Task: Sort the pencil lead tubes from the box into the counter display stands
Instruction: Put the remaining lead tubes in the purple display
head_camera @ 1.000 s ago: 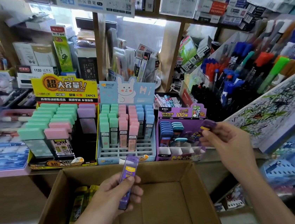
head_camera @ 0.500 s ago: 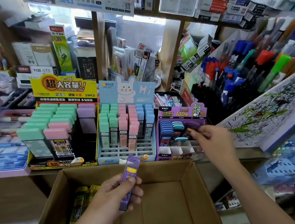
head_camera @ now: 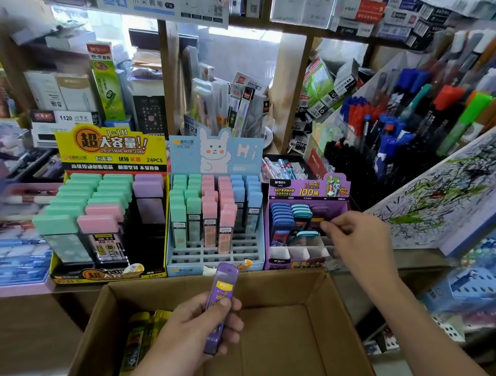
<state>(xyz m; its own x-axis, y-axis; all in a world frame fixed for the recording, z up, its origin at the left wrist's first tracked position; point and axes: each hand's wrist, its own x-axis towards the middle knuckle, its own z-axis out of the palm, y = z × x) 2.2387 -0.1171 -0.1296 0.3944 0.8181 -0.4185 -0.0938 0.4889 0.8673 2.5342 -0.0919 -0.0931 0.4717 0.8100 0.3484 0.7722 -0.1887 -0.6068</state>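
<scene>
**One tube reaches its slot, one more waits**

A second ago the right hand point(head_camera: 361, 243) held its purple tube point(head_camera: 318, 220) in the air off to the right of the purple stand point(head_camera: 280, 265). It has since swung left and down, and the fingertips now pinch the tube at the stand's right-hand column, behind the empty front slots. The tube looks partly seated and not yet let go. The left hand point(head_camera: 191, 327) has not moved: it grips a spare tube point(head_camera: 223, 292) upright above the box point(head_camera: 289, 344), where yellow tubes point(head_camera: 145, 326) lie in the left corner. This placement looks nearly done, the spare tube should follow, and the yellow ones remain to sort.
</scene>
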